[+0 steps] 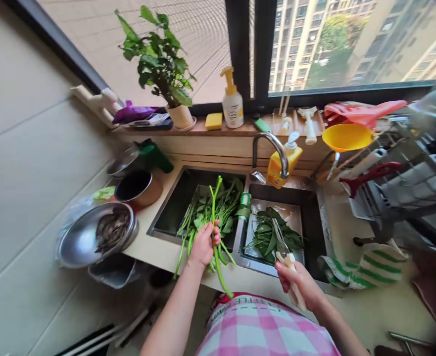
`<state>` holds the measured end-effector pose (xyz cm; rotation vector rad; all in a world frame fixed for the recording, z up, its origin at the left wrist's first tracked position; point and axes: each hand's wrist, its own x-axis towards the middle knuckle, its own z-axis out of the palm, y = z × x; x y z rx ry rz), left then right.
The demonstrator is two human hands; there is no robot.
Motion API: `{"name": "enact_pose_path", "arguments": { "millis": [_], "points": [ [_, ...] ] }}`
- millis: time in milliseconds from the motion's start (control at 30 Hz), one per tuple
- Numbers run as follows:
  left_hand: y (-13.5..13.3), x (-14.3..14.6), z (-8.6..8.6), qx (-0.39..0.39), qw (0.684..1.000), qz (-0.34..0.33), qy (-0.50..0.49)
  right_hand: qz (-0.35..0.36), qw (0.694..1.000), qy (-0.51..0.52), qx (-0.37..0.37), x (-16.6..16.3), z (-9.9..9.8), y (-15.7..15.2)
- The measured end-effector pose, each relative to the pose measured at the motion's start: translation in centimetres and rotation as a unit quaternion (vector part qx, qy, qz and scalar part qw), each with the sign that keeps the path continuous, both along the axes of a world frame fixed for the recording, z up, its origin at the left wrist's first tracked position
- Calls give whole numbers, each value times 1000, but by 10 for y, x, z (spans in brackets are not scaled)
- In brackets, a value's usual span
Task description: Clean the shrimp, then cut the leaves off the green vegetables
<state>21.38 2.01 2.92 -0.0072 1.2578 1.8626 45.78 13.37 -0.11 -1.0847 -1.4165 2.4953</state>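
My left hand (202, 244) is closed around a long green vegetable stem (218, 272), held upright at the front of the left basin. Beneath and behind it, a heap of leafy greens (203, 212) fills much of that basin, with some stems hanging over the front edge. My right hand (299, 284) grips kitchen scissors (286, 258) by their pale handles. The blades point away from me over dark green leaves (266, 230) lying in the right basin. Whether the blades touch those leaves I cannot tell.
A curved faucet (277, 143) rises behind the double sink, beside a yellow detergent bottle (277, 168). On the left stand a metal bowl (76, 237) and a brown pot (149, 190). A dish rack (407, 188) and a striped cloth (377, 267) are at right.
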Motion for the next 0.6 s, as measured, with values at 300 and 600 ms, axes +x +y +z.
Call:
{"name": "enact_pose_path", "arguments": {
  "millis": [300, 600],
  "points": [
    [-21, -47, -1, 100, 970, 178, -131, 23, 999, -19, -15, 2, -10, -4],
    [-68, -144, -6, -150, 983, 86, 61, -24, 997, -78, 13, -1, -16, -13]
  ]
}}
